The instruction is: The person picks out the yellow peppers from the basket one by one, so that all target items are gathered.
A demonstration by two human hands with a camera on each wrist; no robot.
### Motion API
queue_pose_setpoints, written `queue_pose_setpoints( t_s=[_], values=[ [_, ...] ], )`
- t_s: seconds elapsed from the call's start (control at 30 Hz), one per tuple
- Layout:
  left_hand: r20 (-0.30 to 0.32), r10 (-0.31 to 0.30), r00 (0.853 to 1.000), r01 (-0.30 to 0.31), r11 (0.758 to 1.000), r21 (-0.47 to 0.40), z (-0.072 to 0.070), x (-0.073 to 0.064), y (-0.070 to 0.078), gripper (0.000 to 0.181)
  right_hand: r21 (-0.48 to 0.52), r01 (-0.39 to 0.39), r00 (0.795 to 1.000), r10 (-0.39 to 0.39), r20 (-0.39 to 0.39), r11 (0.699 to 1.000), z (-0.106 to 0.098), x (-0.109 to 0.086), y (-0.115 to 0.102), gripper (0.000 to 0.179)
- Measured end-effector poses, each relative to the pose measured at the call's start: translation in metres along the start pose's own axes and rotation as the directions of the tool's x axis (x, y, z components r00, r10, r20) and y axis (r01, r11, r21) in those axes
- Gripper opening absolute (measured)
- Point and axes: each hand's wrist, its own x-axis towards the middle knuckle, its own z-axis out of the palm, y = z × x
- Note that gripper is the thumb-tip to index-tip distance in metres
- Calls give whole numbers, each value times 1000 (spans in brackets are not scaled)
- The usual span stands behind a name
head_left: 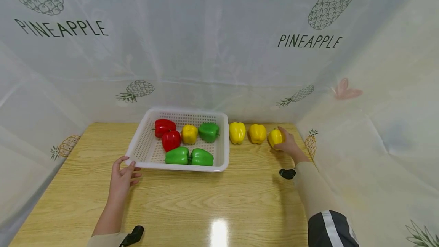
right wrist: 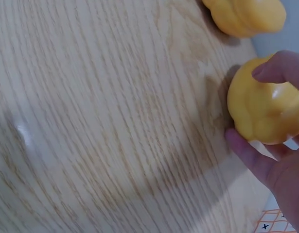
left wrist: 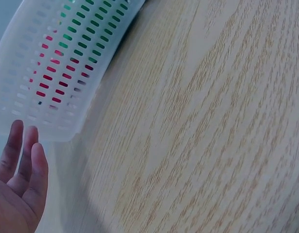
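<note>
My left hand touches the front left corner of a white plastic basket. Thumb and index finger rest at its rim; in the left wrist view the other fingers extend loosely beside the wall. My right hand holds a yellow bell pepper at the right end of a row on the table. The right wrist view has fingers and thumb around that pepper's sides. Two other yellow bell peppers, a middle one and one beside the basket, stand to its left.
Inside the basket lie two red bell peppers, one yellow bell pepper and three green bell peppers. The wooden table ends at a pineapple-print curtain behind and on both sides.
</note>
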Motion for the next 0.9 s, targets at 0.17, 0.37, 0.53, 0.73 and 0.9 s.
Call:
queue_pose_setpoints(
  t_s=[0.17, 0.37, 0.53, 0.73, 0.9],
  values=[
    [7, 19, 1000, -19, 1000, 10, -1, 1, -3, 29, 28, 3, 1000, -3, 6, 1000, -4, 1, -2, 87],
    [20, 56, 998, -56, 998, 5, -2, 2, -7, 28, 53, -2, 1000, 3, -14, 999, -4, 5, -1, 86],
    [9, 53, 999, -53, 999, -7, -2, 2, -7, 26, 25, 0, 999, 1, -51, 1000, -3, 8, 0, 86],
    [0, 37, 999, -37, 999, -17, -2, 4, -8, 26, 17, -26, 995, 28, -96, 1000, -1, 11, -2, 84],
    [10, 36, 999, -36, 999, -6, -2, 5, -9, 27, 4, -41, 993, 41, -114, 999, 0, 12, -2, 84]
  ],
)
